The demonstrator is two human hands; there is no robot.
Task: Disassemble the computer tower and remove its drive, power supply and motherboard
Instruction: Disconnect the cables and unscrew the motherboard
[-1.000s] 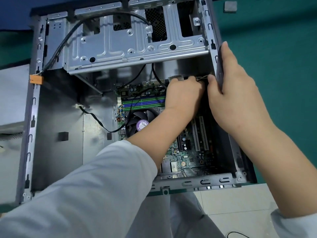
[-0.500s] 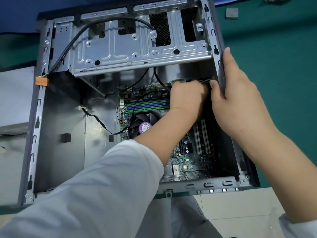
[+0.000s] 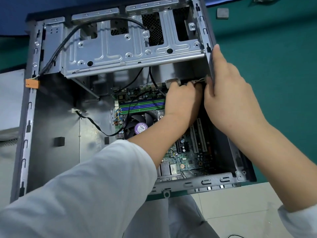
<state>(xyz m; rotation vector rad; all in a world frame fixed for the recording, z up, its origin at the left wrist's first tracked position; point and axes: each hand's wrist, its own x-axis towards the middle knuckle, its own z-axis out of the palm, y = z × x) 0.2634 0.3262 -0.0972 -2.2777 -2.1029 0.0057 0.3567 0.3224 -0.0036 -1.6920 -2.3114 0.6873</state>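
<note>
The open computer tower (image 3: 51,134) lies on its side on a green mat. Its motherboard (image 3: 188,157) sits at the lower right, with green and blue memory slots (image 3: 142,104) and a black cooler fan (image 3: 139,124). My left hand (image 3: 181,102) reaches into the case above the board and grips a pale connector (image 3: 171,82) with thin wires. My right hand (image 3: 228,93) holds the case's right wall (image 3: 208,31), thumb inside and fingers laid straight along the outside. An empty metal drive cage (image 3: 120,54) spans the top.
A black cable (image 3: 96,122) runs from the left floor of the case to the board. Another black cable (image 3: 56,54) loops over the cage to an orange connector (image 3: 32,83). A grey panel (image 3: 10,100) lies left of the case. A small grey block (image 3: 222,13) rests on the mat.
Both hands stay where they were; the view has shifted slightly, so the case sits a little lower and further right in the frame.
</note>
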